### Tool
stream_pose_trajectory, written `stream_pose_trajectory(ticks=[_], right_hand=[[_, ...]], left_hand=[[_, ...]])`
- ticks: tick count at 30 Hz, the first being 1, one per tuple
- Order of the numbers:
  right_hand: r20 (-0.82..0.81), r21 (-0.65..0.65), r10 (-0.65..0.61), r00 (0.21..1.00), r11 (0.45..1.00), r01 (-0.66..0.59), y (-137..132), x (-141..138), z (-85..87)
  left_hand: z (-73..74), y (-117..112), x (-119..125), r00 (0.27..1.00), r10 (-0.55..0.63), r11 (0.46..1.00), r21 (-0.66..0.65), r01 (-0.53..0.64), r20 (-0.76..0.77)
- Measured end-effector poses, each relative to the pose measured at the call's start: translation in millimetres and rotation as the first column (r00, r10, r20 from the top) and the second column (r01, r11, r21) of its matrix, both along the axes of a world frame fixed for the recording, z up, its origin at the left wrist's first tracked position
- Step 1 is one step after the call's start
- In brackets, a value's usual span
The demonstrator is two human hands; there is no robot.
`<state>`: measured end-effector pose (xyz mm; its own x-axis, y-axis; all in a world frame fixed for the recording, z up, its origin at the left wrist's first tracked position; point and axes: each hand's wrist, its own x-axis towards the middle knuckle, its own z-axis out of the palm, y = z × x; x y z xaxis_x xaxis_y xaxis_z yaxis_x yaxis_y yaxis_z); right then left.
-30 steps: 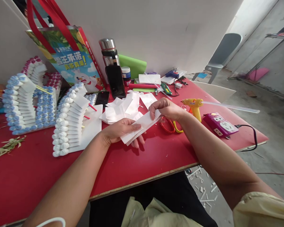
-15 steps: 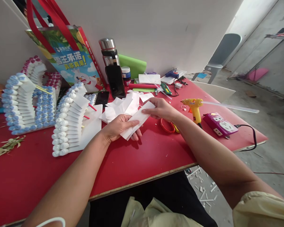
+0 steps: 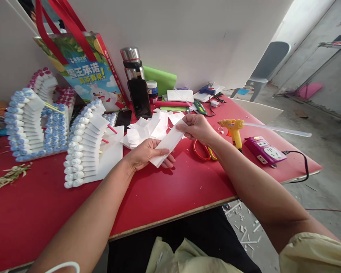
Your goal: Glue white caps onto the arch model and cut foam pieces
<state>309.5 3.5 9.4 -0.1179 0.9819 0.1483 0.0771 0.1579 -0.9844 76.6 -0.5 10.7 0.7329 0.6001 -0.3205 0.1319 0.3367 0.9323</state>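
The strip (image 3: 169, 142) looks light and bendy, so we pinch its ends: left hand (image 3: 147, 155) grip near us, right hand (image 3: 197, 129) grip at 2 o'clock.

Two hands hold a white paper strip over a cluttered red surface

At frame centre the left hand (image 3: 147, 154) grips the lower end of the white strip (image 3: 168, 143) while the right hand (image 3: 198, 127) pinches its upper end above the red surface (image 3: 170, 193). Loose white pieces (image 3: 146, 131) lie just behind, red-handled scissors (image 3: 204, 151) and a yellow glue gun (image 3: 233, 129) to the right, white tube stacks (image 3: 85, 148) at left.
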Motion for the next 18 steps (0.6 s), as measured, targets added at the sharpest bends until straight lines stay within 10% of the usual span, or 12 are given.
stream_pose_trajectory(ticks=[4, 7, 10, 18], right_hand=[[0.422, 0.122, -0.185, 0.887, 0.982, 0.147, -5.3, 11.1, 11.4], [0.859, 0.225, -0.311, 0.408, 0.943, 0.245, -22.8, 24.6, 24.8], [0.985, 0.147, -0.166, 0.046, 0.951, 0.271, -44.4, 35.0, 28.4], [0.993, -0.111, 0.099, 0.056, 0.953, 0.283, -67.1, 21.1, 15.4]], left_hand=[[-2.0, 0.9, -1.5, 1.0, 0.021, 1.0, -0.003, -0.021, 0.004], [-2.5, 2.5, -3.2, 0.998, 0.053, 0.999, -0.007, -0.053, 0.032], [-1.4, 4.0, -4.4, 0.991, 0.11, 0.993, 0.028, -0.113, 0.069], [0.4, 5.5, -6.2, 0.978, 0.191, 0.98, 0.046, -0.195, 0.089]])
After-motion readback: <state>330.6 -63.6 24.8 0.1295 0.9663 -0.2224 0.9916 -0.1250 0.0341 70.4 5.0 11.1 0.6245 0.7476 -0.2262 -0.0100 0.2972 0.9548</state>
